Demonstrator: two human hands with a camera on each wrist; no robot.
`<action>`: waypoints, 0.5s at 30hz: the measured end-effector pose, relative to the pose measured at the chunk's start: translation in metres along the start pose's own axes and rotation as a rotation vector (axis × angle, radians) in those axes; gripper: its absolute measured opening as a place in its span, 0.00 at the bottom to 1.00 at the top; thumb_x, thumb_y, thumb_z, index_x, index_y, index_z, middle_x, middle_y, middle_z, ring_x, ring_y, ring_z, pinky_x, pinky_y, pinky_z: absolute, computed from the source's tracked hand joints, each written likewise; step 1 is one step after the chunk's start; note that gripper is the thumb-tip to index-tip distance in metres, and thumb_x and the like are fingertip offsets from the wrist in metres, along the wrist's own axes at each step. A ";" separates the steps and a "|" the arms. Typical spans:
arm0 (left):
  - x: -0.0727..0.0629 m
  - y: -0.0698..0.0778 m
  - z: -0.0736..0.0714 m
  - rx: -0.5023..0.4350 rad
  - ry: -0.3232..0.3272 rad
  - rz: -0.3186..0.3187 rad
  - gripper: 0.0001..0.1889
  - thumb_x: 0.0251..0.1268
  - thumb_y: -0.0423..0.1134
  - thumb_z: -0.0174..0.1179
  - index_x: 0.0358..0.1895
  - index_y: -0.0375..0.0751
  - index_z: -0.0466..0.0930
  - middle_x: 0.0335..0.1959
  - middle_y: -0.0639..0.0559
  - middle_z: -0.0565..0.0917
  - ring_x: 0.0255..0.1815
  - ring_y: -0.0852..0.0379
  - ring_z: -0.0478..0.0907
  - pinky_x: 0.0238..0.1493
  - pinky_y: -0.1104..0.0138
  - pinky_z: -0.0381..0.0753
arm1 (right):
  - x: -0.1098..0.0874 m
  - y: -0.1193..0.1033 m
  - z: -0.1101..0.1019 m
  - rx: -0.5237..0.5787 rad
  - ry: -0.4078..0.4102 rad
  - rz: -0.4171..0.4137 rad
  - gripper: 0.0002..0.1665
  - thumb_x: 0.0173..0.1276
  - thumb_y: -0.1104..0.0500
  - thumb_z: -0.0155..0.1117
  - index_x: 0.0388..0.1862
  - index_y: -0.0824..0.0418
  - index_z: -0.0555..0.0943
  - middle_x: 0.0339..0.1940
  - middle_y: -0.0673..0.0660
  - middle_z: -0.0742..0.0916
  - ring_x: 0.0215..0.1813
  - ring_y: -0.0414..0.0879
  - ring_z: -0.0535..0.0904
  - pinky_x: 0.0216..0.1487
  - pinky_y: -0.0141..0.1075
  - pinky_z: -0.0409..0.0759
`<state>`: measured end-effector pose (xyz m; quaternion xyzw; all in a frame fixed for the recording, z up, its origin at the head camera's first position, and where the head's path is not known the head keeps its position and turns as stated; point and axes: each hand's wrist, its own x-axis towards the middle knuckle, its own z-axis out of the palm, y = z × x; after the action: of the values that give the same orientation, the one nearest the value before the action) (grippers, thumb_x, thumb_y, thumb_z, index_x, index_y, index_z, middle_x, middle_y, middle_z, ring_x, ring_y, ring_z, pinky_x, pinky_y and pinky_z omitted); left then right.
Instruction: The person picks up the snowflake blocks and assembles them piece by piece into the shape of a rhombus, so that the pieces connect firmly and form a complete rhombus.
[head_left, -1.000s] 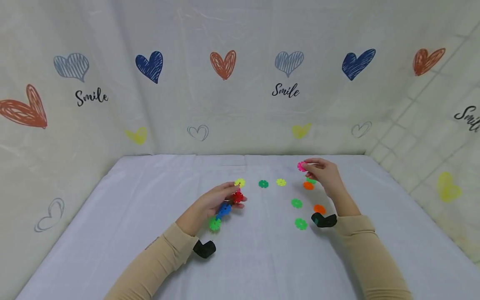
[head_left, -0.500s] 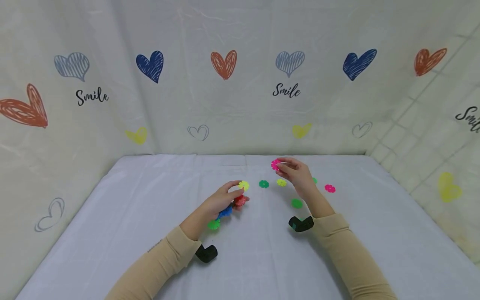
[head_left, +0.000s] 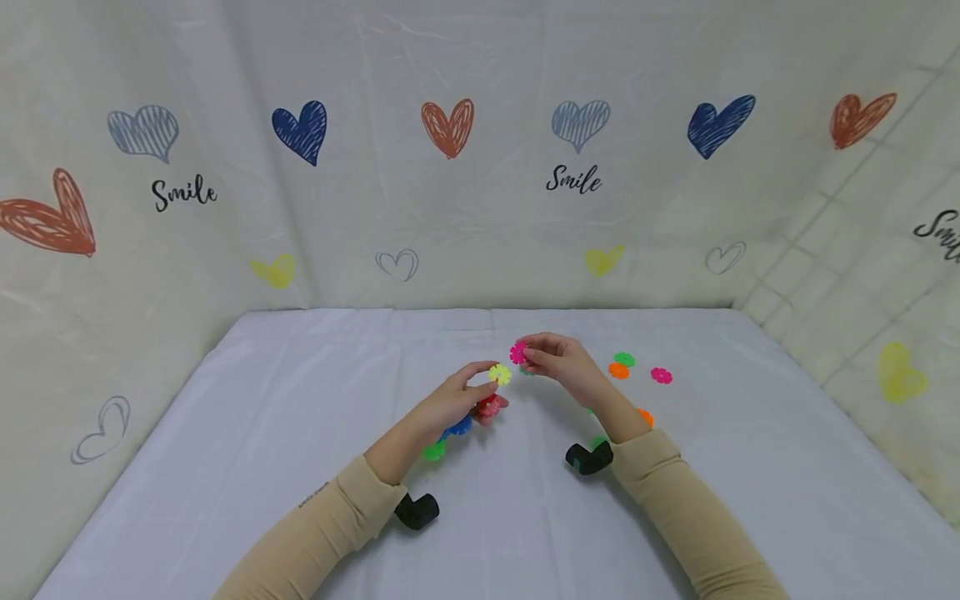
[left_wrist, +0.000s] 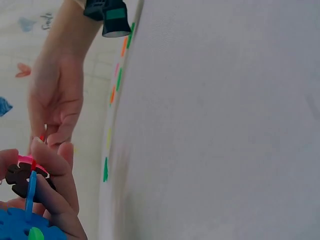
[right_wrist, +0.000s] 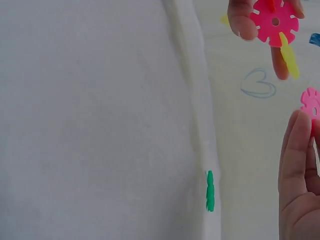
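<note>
My left hand (head_left: 452, 402) holds a chain of slotted flower-shaped plastic discs joined edge to edge. A yellow disc (head_left: 500, 374) tops the chain; below come a red disc (head_left: 489, 406), a blue disc (head_left: 459, 426) and a green disc (head_left: 434, 451). Among the fingers in the left wrist view sits a dark disc (left_wrist: 20, 180). The right wrist view shows a pink disc (right_wrist: 275, 22) in the chain, with the yellow one slotted into it. Close by to the right, my right hand (head_left: 561, 363) pinches a loose pink disc (head_left: 518, 352) between thumb and fingers, raised above the table.
Loose discs lie on the white-covered table (head_left: 480, 533): a dark green disc (head_left: 527, 372) behind the right hand, a green disc (head_left: 624, 359), an orange disc (head_left: 618, 371) and a pink disc (head_left: 662, 376) farther right. The right forearm partly covers another orange disc (head_left: 646, 417).
My right hand has carried the pink disc left and then lower, near the chain. The left hand has shifted slightly right, turning the yellow disc outward.
</note>
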<state>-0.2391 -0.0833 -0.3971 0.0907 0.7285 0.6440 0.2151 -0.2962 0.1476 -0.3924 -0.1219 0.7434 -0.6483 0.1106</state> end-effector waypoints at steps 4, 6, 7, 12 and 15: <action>0.000 -0.001 0.000 0.034 -0.024 -0.007 0.28 0.81 0.47 0.53 0.79 0.48 0.61 0.48 0.44 0.88 0.32 0.58 0.77 0.42 0.68 0.77 | -0.002 0.002 -0.001 -0.016 -0.066 -0.025 0.20 0.79 0.63 0.60 0.63 0.72 0.77 0.50 0.58 0.86 0.48 0.51 0.86 0.55 0.38 0.83; 0.000 0.000 0.001 0.045 -0.039 -0.013 0.29 0.81 0.48 0.54 0.79 0.48 0.60 0.47 0.46 0.89 0.32 0.57 0.77 0.41 0.68 0.76 | -0.003 0.002 -0.002 -0.024 -0.105 -0.038 0.20 0.79 0.62 0.60 0.63 0.73 0.77 0.49 0.58 0.86 0.48 0.50 0.85 0.57 0.42 0.82; -0.001 0.000 0.002 0.047 -0.046 -0.015 0.29 0.81 0.48 0.54 0.79 0.47 0.60 0.47 0.47 0.89 0.33 0.57 0.77 0.41 0.68 0.76 | -0.004 0.002 -0.002 -0.028 -0.124 -0.043 0.21 0.79 0.61 0.59 0.63 0.73 0.77 0.49 0.58 0.86 0.47 0.49 0.85 0.58 0.44 0.81; -0.002 0.000 0.005 0.036 -0.052 -0.028 0.30 0.81 0.47 0.54 0.79 0.46 0.60 0.48 0.47 0.89 0.34 0.56 0.79 0.41 0.68 0.78 | -0.005 0.003 -0.005 -0.011 -0.166 -0.051 0.21 0.80 0.61 0.58 0.64 0.75 0.75 0.49 0.57 0.86 0.46 0.46 0.85 0.57 0.41 0.82; -0.002 0.000 0.006 0.029 -0.052 -0.033 0.29 0.81 0.47 0.54 0.79 0.45 0.60 0.49 0.46 0.89 0.35 0.55 0.80 0.41 0.68 0.78 | -0.005 0.003 -0.005 0.006 -0.174 -0.057 0.21 0.80 0.62 0.57 0.64 0.76 0.75 0.50 0.56 0.85 0.47 0.46 0.85 0.55 0.39 0.82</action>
<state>-0.2351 -0.0789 -0.3968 0.0983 0.7332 0.6273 0.2432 -0.2934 0.1546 -0.3950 -0.1984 0.7253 -0.6404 0.1566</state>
